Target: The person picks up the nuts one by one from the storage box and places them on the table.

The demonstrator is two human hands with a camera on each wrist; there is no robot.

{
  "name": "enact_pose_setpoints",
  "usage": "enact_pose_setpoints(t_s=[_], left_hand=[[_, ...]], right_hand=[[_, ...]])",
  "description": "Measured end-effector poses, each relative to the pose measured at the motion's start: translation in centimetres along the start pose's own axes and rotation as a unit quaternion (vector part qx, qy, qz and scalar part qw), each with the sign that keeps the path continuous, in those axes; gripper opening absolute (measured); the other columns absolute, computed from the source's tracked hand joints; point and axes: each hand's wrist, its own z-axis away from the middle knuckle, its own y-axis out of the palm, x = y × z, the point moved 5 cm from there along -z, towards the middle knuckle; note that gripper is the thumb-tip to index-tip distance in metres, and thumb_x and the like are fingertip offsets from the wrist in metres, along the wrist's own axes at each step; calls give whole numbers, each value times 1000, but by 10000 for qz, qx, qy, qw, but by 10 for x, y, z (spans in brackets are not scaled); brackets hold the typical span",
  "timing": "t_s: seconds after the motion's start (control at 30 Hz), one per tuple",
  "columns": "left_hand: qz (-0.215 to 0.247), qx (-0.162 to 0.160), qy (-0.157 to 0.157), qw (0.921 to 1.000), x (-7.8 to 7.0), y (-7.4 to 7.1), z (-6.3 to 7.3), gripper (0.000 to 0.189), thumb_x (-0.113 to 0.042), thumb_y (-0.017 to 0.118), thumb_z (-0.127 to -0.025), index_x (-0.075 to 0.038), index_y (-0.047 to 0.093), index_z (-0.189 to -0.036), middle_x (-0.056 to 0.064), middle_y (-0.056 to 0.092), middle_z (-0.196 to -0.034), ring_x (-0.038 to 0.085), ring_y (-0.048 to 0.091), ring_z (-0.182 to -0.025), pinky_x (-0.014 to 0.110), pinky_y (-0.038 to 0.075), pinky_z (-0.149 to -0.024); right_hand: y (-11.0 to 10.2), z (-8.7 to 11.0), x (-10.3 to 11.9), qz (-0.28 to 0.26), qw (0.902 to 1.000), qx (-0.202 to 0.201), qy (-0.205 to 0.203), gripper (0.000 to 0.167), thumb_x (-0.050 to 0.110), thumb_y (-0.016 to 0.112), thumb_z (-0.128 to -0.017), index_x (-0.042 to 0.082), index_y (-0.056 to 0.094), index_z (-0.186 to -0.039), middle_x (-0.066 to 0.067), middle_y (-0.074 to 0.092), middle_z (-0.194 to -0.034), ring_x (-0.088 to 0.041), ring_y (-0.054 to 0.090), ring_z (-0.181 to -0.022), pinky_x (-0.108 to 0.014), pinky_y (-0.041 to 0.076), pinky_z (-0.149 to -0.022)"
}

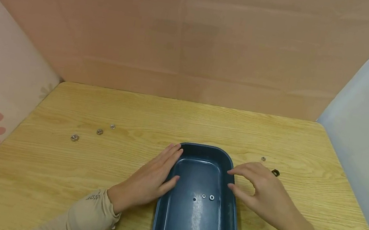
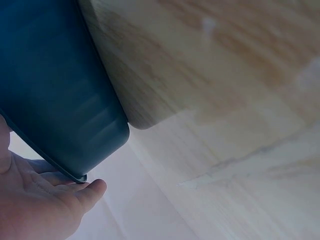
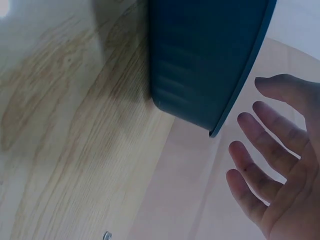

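A dark blue rectangular tray [image 1: 180, 219] sits on the wooden table. My left hand [image 1: 150, 178] rests along its left rim with fingers extended; in the left wrist view, that hand [image 2: 45, 200] overlaps the rim at the tray's far corner. Over the right rim hovers my right hand [image 1: 263, 190], thumb and fingers spread apart. The right wrist view shows this hand [image 3: 285, 160] holding nothing, a gap between it and the tray wall [image 3: 200, 60]. Inside the tray lie a small metal nut [image 1: 204, 196] and a larger metal nut [image 1: 211, 197].
Three metal nuts lie on the left of the table: a large one [image 1: 74, 138], a middle one [image 1: 100, 132] and a small one [image 1: 112, 126]. Beyond my right hand are a small nut [image 1: 263, 159] and a black nut [image 1: 275, 172]. Walls enclose the table's back and sides.
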Motion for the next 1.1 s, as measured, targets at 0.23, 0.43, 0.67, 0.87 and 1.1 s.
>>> enact_pose_setpoints(t_s=[0.23, 0.43, 0.67, 0.87, 1.1], left_hand=[[-11, -14, -2, 10000, 0, 0, 0, 65, -27, 54, -101, -3, 27, -156, 14, 23, -165, 31, 21, -153, 49, 27, -121], [-6, -26, -9, 10000, 0, 0, 1, 65, -27, 55, -101, -3, 27, -156, 15, 23, -164, 32, 21, -153, 49, 28, -121], [44, -100, 54, 9999, 0, 0, 1, 66, -27, 56, -101, -2, 28, -155, 16, 24, -164, 33, 22, -152, 50, 29, -121], [55, -136, 75, 9999, 0, 0, 1, 66, -27, 57, -100, -2, 28, -155, 16, 24, -164, 33, 22, -152, 51, 29, -120], [22, -63, 3, 10000, 1, 1, 1, 65, -28, 55, -101, -3, 28, -156, 14, 23, -165, 31, 20, -153, 49, 28, -121]], right_hand=[[5, -1, 4, -87, 9992, -49, -387, 31, 17, 85, -75, 19, 74, -104, 8, 72, -104, -15, 67, -99, -42, 57, -83], [10, 0, 6, -188, 9978, -28, -632, 25, 23, 82, -81, 19, 73, -104, 9, 70, -105, -13, 66, -99, -38, 57, -83], [15, -1, 9, -196, 9972, 162, -709, 27, 20, 84, -76, 17, 74, -101, 10, 70, -103, -14, 65, -100, -40, 56, -85], [20, -3, 12, -256, 9963, 341, -751, 29, 17, 85, -74, 17, 74, -101, 11, 70, -102, -13, 64, -100, -41, 56, -85], [26, -3, 14, -272, 9953, 472, -807, 28, 19, 85, -73, 18, 75, -100, 13, 69, -101, -11, 63, -98, -40, 54, -86]])
